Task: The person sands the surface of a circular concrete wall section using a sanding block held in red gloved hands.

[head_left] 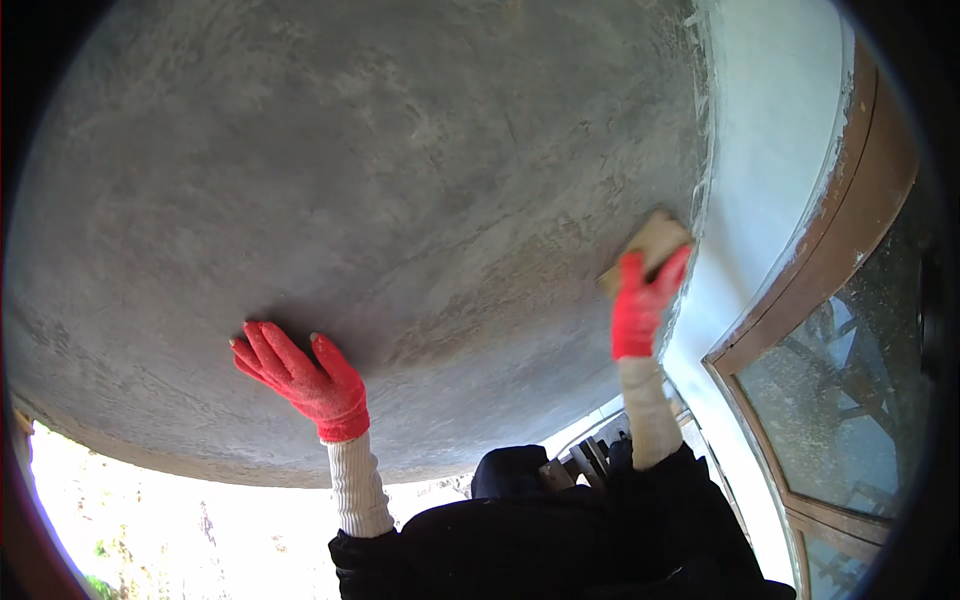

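Observation:
A broad grey plastered surface (420, 180) spans overhead, mottled with darker patches and fine trowel-like marks. My left hand (300, 375), in a red-coated glove with a white ribbed cuff, lies flat against it with the fingers stretched out. In the matching glove, my right hand (645, 300) grips a tan flat rectangular block (655, 243). The block is against the grey surface close to its right border. Motion blurs that hand and the block a little, so the block's material and working face cannot be told.
Along the right border a pale bluish-white wall (765, 130) meets the grey surface at a rough seam. Beyond it stands a brown-framed glass window or door (810, 380). Bright daylight and an outdoor area (170, 530) show at lower left.

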Demonstrator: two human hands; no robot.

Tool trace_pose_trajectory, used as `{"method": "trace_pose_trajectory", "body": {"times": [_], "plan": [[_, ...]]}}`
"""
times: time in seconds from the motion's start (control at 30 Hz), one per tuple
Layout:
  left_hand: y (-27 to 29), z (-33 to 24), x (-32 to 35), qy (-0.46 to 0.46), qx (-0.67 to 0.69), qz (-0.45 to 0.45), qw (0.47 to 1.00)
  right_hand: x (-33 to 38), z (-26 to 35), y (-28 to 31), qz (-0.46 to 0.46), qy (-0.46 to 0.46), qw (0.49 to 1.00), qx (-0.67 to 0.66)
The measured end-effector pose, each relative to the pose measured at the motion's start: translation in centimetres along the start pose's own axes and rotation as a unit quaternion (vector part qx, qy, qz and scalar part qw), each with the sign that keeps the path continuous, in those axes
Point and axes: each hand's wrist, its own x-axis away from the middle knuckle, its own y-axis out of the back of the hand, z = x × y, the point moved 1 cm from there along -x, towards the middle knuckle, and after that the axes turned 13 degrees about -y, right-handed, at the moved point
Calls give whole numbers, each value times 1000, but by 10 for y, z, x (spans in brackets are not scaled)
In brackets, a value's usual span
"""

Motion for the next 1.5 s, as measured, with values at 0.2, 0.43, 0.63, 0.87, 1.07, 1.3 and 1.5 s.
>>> {"method": "trace_pose_trajectory", "body": {"times": [0.2, 0.43, 0.63, 0.87, 1.07, 1.3, 1.5], "plan": [[-13, -11, 0, 51, -29, 1, 998, 106, -28, -15, 53, 214, 971, 95], [-5, -7, 3, 55, -22, 24, 998, 113, -49, -12, 118, 294, 939, 132], [-10, -5, 4, 53, -49, 1, 997, 43, -12, -7, -25, -99, 995, 15], [-14, -8, 6, 47, -29, 0, 998, 163, -56, -24, 185, 341, 916, 100], [-9, -4, 4, 53, -54, -2, 997, 12, -23, 5, 35, -109, 990, -81], [-15, -9, 4, 51, -44, -5, 998, 177, -39, -27, 156, 330, 923, 117], [-13, -7, 7, 48, -34, -5, 998, 74, -41, -6, 75, 120, 987, 70]]}}
